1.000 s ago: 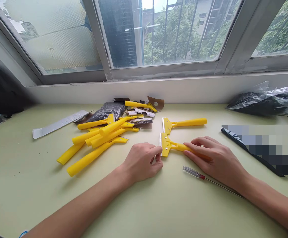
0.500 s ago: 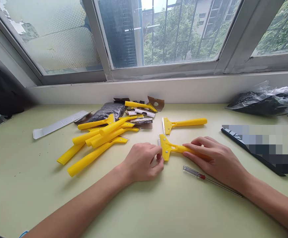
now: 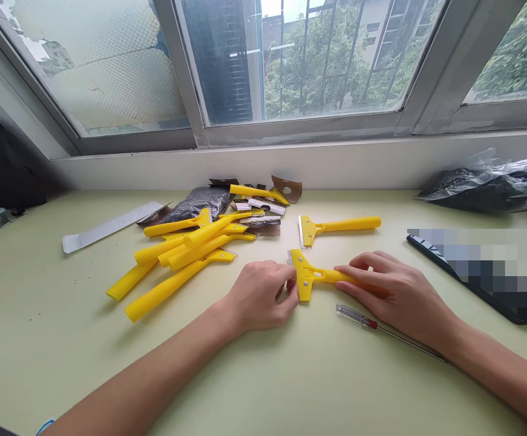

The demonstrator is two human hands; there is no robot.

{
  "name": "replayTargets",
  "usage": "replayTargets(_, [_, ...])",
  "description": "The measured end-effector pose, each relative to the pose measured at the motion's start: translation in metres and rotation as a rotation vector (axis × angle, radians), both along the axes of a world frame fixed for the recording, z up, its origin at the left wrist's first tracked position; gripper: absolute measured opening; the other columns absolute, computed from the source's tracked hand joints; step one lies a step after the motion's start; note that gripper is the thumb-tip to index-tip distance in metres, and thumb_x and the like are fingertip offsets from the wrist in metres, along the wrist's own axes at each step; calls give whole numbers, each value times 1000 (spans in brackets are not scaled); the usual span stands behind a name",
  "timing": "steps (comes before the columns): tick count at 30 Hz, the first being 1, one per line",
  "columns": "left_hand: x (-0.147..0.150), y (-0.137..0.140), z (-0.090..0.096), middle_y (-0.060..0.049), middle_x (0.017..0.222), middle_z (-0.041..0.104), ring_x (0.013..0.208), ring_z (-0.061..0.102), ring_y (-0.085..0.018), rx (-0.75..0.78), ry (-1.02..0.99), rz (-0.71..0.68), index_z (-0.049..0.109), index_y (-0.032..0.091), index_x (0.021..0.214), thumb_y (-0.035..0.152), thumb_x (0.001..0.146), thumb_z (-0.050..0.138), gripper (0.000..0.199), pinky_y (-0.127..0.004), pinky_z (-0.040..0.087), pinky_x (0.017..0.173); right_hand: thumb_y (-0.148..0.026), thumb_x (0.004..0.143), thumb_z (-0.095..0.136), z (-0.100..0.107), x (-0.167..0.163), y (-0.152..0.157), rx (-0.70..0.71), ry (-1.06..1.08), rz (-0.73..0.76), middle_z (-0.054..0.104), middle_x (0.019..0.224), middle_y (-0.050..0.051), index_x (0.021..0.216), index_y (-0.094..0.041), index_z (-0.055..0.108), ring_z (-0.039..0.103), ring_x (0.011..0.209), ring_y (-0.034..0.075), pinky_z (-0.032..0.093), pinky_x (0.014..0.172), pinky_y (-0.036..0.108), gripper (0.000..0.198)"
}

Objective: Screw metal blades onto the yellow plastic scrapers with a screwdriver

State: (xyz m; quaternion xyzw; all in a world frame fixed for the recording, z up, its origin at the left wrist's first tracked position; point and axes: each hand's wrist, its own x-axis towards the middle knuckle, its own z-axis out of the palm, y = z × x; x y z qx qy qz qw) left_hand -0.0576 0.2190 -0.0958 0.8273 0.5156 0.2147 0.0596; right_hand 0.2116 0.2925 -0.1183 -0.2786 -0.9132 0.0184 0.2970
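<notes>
A yellow scraper (image 3: 303, 275) lies flat in front of me, its wide head to the left. My right hand (image 3: 392, 281) is closed round its handle. At the head's blade edge, my left hand (image 3: 263, 297) has its thumb and fingers pinched together; part of the metal blade shows above them, and the fingertips' exact hold is hidden. Just beyond lies a second yellow scraper (image 3: 347, 224), with its blade fitted. A screwdriver (image 3: 356, 315) with a clear handle rests under the right wrist's near side, its shaft pointing right.
Several yellow scrapers (image 3: 167, 293) are piled at the left, beside a dark plastic-wrapped packet (image 3: 199, 203) and opened card packaging (image 3: 285, 188). A long whitish strip (image 3: 109, 229) lies farther left. A clear bag of dark contents (image 3: 485, 184) sits back right, and a black-edged object (image 3: 463, 278), partly blurred, lies right.
The scraper's head has turned slightly, its lower corner shifting towards me. Both hands keep nearly the same place and grip. The whole view has drifted a little.
</notes>
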Motion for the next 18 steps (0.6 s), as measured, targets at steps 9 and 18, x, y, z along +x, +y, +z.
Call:
replayTargets(9, [3,-1,3,2,71,63,66,52,-15,-11,55,-1,53,20,76,34,86,61,19,-29,36,64,-33,102,60,0,-1,1,2,11,-13,67,96,4,116,-28,75,59,84,20,49,66,33,20])
replayTargets(18, [2,1,-1,2,70,64,65,53,-14,-7,16,25,57,20,76,23,82,59,7,-28,36,63,-31,102,58,-3,0,1,21,-5,-25,67,101,5,119,-27,70,60,89,22,50,67,34,22])
